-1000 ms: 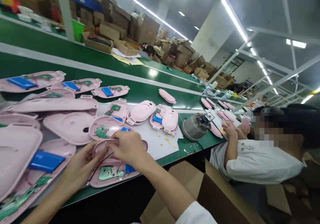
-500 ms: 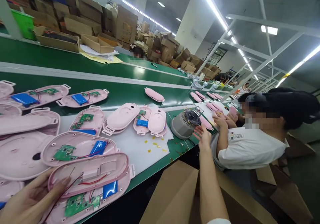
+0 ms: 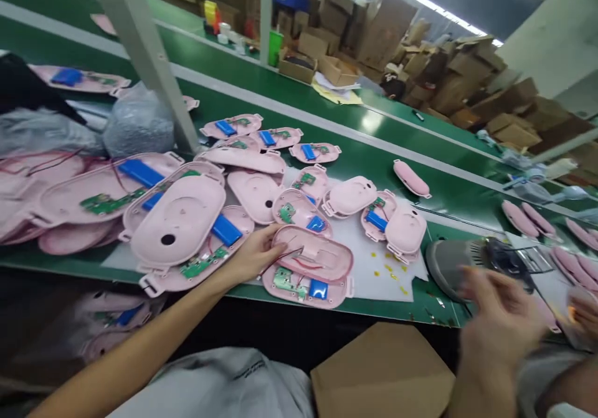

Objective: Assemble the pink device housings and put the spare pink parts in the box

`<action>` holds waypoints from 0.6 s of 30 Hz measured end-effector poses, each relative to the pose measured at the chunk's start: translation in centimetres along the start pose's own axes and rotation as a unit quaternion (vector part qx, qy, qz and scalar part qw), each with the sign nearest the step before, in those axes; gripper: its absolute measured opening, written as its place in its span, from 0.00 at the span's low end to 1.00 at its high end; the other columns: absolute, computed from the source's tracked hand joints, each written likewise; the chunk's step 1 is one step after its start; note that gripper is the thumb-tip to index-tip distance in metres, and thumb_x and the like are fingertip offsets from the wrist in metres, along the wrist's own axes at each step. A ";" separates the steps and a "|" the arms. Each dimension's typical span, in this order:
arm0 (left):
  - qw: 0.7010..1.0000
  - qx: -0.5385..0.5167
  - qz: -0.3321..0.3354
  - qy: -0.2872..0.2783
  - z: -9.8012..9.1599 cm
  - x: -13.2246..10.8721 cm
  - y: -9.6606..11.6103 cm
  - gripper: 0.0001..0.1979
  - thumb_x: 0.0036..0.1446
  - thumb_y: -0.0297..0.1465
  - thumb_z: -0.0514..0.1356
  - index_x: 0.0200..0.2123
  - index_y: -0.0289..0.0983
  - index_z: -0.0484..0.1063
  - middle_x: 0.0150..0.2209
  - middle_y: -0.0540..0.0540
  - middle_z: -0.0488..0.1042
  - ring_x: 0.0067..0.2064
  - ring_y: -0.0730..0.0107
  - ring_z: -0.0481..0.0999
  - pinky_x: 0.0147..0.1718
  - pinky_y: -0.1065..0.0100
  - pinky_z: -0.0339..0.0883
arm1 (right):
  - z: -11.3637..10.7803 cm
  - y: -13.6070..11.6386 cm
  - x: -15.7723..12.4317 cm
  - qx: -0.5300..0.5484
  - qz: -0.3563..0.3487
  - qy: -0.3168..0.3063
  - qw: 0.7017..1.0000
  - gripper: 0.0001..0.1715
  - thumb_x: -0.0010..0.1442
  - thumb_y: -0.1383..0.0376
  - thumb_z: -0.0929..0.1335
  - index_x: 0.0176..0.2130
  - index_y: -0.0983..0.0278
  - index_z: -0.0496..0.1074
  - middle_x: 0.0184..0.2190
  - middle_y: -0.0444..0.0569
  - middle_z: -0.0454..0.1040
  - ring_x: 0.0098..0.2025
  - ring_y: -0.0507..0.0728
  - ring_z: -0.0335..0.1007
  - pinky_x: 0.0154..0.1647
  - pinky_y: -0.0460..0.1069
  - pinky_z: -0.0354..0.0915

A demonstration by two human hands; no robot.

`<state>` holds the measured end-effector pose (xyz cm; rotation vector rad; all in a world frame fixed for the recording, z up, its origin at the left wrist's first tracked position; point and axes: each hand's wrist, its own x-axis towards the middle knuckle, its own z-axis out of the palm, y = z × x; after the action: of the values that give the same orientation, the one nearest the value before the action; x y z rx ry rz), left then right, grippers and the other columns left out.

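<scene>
My left hand is closed on the edge of a pink plastic shell cover, its hollow inside facing up with thin red and black wires. The cover lies tilted over a matching pink shell base, which holds a green circuit board and a blue battery pack. My right hand is raised at the right, in front of a grey round tabletop machine with a black disc on top. Motion blurs its fingers, so any small thing in them cannot be made out.
Several pink shells, some open with boards and batteries, crowd the bench to the left, like this closed one. Small yellow pieces lie on a white sheet. A cardboard box stands below the edge. A co-worker's hand is at far right.
The view has swung to the left. My right hand has drawn back from the grey machine towards me, its fingers now blurred. My left hand still holds the pink cover.
</scene>
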<state>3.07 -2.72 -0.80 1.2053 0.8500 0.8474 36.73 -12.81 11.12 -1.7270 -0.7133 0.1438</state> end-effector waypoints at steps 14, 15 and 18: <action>0.995 0.011 0.099 -0.012 0.2 -1.1 0.4 0.20 0.56 0.29 0.58 0.53 0.32 0.70 0.38 0.44 0.77 0.42 0.62 0.75 0.42 0.65 0.69 | 15.4 -1.9 -11.8 -0.266 -0.425 -0.396 0.770 0.12 0.65 0.60 0.65 0.34 0.62 0.75 0.30 0.46 0.67 0.34 0.53 0.65 0.34 0.47 0.58; 0.994 0.018 0.102 -0.013 0.2 -1.1 0.3 0.20 0.56 0.28 0.57 0.53 0.32 0.70 0.39 0.44 0.77 0.42 0.62 0.75 0.42 0.66 0.69 | 15.5 -2.0 -12.0 -0.273 -0.424 -0.390 0.770 0.12 0.64 0.60 0.65 0.33 0.62 0.75 0.29 0.45 0.67 0.34 0.53 0.65 0.34 0.47 0.58; 0.994 0.032 0.106 -0.016 0.2 -1.2 -0.2 0.21 0.55 0.28 0.57 0.53 0.32 0.70 0.43 0.42 0.76 0.42 0.61 0.75 0.40 0.66 0.70 | 15.8 -2.3 -12.3 -0.290 -0.401 -0.364 0.789 0.13 0.61 0.57 0.68 0.29 0.62 0.75 0.29 0.45 0.68 0.33 0.52 0.66 0.33 0.48 0.57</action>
<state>2.78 -3.90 -0.83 1.3795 0.7353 0.9758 18.75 -5.73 5.31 -1.7440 -2.2030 -0.0194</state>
